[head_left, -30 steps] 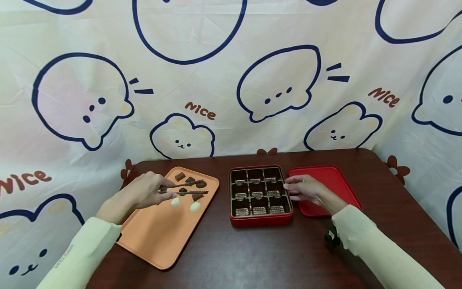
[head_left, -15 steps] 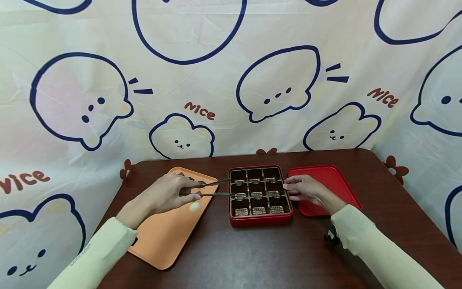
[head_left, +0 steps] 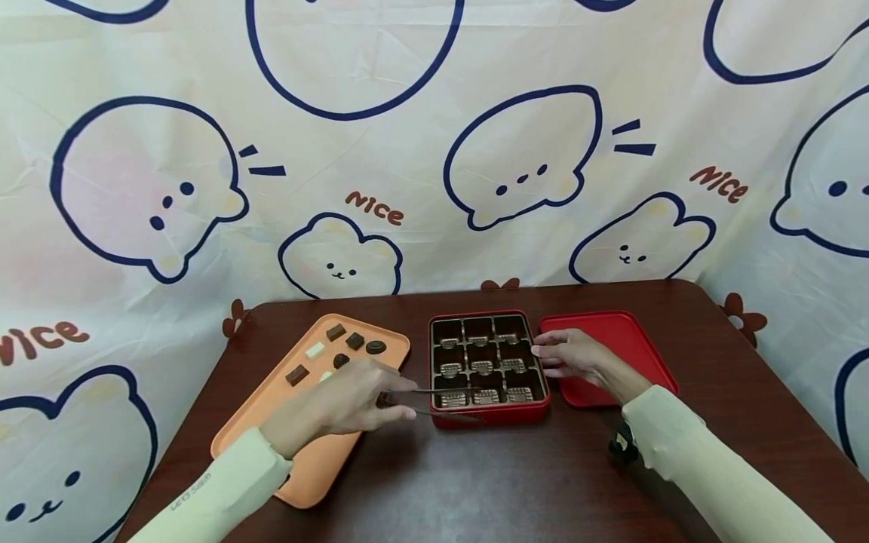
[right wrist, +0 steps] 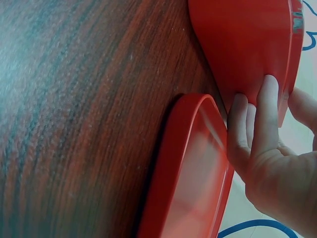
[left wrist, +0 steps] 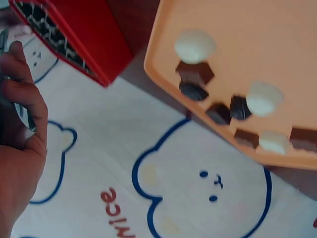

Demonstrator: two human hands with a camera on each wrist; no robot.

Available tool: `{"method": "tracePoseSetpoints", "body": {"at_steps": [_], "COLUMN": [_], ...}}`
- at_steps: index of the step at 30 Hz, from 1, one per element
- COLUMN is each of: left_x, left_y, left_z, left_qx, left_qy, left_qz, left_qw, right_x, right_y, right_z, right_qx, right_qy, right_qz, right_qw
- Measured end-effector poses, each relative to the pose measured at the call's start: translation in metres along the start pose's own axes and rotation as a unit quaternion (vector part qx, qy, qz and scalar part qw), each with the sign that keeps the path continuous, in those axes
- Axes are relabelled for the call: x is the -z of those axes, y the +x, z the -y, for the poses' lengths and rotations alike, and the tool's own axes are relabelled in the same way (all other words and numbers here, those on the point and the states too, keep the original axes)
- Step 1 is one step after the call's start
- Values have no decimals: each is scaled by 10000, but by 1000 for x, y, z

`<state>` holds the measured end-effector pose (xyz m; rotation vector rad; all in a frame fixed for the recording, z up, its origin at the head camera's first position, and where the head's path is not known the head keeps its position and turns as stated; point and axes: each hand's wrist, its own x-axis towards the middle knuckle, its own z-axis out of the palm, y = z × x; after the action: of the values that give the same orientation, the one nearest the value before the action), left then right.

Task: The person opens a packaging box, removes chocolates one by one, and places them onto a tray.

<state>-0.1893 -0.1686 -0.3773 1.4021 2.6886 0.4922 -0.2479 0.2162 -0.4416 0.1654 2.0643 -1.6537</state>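
Observation:
My left hand grips a pair of thin dark tongs, whose two arms stand spread. Their tips reach over the near edge of a red box, with no piece visible between them. Inside the box sits a dark insert with several compartments, and no chocolates show in it. Against the box's right side rests my right hand; in the right wrist view its fingers lie extended against the red wall. Left of the box, an orange tray carries several chocolates, including an oval dark chocolate and a white chocolate.
The red lid lies on the brown table just right of the box, partly under my right hand. A patterned white cloth hangs behind the table.
My left hand has moved rightward and nearer from above the tray, carrying the tongs to the box's near edge. More chocolates are uncovered on the tray. The right hand stays at the box.

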Motion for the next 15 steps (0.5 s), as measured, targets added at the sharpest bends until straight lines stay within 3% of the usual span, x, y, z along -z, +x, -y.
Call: {"method": "tracePoseSetpoints", "body": {"at_steps": [6, 15], "left_x": [-19, -40], "left_y": [4, 3], "left_z": [-5, -8], "left_qx": [-288, -344], "left_qy": [-141, 54], "left_qz": [204, 443], "left_qw": [9993, 9984], "right_x": [1, 2], "right_y": [0, 0], "right_z": [-1, -1], "right_qx": [56, 66], "right_qy": [-1, 7], "right_qz": [55, 76], "right_qw": [10000, 9999]}}
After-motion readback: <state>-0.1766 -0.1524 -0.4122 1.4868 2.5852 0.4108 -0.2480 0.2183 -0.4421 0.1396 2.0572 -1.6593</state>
